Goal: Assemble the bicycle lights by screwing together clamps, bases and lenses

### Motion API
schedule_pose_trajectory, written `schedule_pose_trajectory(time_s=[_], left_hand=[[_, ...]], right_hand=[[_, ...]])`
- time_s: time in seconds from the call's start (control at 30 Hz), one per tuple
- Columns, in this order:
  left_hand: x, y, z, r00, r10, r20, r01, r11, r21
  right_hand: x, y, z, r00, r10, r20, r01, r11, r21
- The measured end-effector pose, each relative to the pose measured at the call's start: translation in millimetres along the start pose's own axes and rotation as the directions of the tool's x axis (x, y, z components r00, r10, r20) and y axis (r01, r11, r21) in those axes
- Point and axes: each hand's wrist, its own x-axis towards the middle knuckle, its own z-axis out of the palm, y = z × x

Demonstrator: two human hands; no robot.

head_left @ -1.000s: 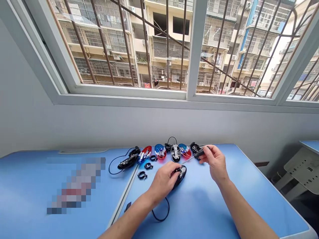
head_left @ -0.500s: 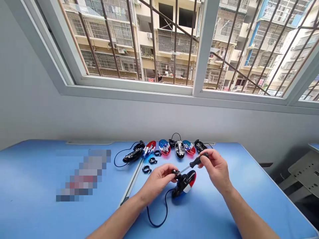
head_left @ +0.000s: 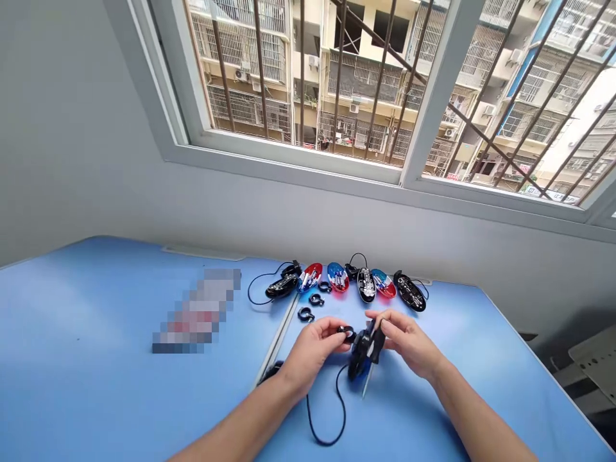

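My left hand pinches a small black ring clamp at the side of a glossy black oval device with a blue part. Whether the clamp is joined to it is hard to see. My right hand is closed round a screwdriver, its black handle up and its metal shaft slanting down toward the table. Fingers of that hand also reach to the device's far side and seem to touch it. A black cord loops from the device toward me over the blue table.
Along the back lie several opened device halves: black shells with cords and red-and-blue covers. Loose black ring clamps lie left of centre. A pixelated patch covers something at left. Behind stand a wall and barred window.
The screwdriver has left the clamp and turned point-down in my right hand, which has come in against the device. The device now stands more upright. The camera view has shifted.
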Motion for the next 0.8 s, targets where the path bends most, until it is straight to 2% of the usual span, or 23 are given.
schedule_pose_trajectory(time_s=[0.07,0.13,0.27,0.33,0.6,0.8], left_hand=[[1,-3,0.7,1.0,0.008,-0.008,-0.008,1.0,-0.024],[3,-5,2.6,1.0,0.01,-0.006,-0.01,1.0,-0.028],[6,-7,4.6,1.0,0.004,0.021,-0.004,1.0,0.018],[6,-8,3.0,0.999,-0.001,0.032,-0.001,0.997,0.074],[10,-10,-3.0,0.998,-0.026,0.058,0.01,0.967,0.253],[11,-11,-1.9,0.998,0.029,0.059,-0.044,0.96,0.276]], right_hand=[[0,-1,0,0.999,0.037,0.014,-0.036,0.999,-0.004],[0,-4,0,0.999,0.036,0.004,-0.036,0.996,-0.084],[-4,-13,-5,0.991,-0.128,0.046,0.136,0.938,-0.319],[-5,-16,-9,0.984,-0.156,0.081,0.175,0.913,-0.368],[1,-8,-18,0.997,0.059,0.05,-0.049,0.984,-0.174],[3,-6,-17,0.995,0.06,0.085,-0.048,0.988,-0.144]])
